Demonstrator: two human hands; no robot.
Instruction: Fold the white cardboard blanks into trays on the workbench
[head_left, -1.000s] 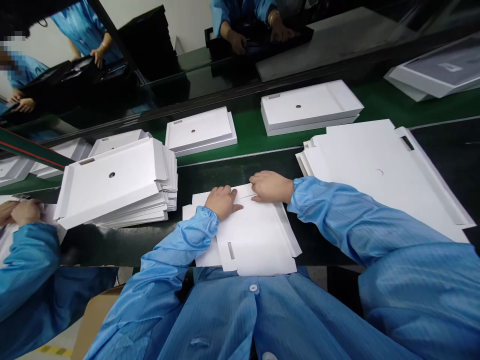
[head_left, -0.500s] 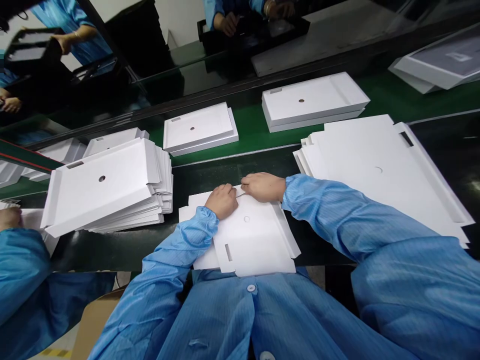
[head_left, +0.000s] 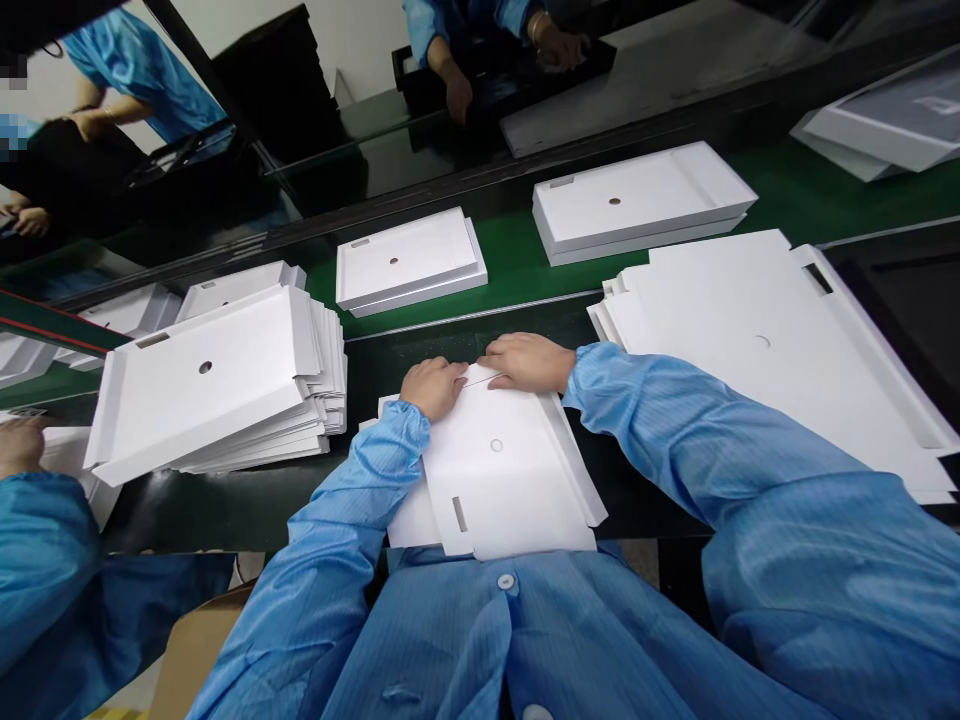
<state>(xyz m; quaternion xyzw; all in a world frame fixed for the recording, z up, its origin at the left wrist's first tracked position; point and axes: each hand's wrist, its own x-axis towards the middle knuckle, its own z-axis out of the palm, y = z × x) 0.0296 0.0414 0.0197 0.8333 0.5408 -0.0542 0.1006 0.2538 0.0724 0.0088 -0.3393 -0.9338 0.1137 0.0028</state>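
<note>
A flat white card blank [head_left: 510,480] with a small round hole and a slot lies on the dark bench right in front of me. My left hand [head_left: 433,385] rests curled on its far edge, fingers closed and pressing the folded flap. My right hand [head_left: 525,362] sits beside it, fingers curled down on the same far flap. Both sleeves are blue.
A stack of folded white trays [head_left: 217,380] stands at the left. A pile of flat white blanks [head_left: 765,340] lies at the right. Folded trays [head_left: 409,262] [head_left: 637,200] ride on the green belt [head_left: 510,262]. Another person's hand [head_left: 19,445] works at far left; others stand opposite.
Both my hands have slid a little further away along the blank's far edge, pressing the flap down. The trays on the belt have shifted slightly right.
</note>
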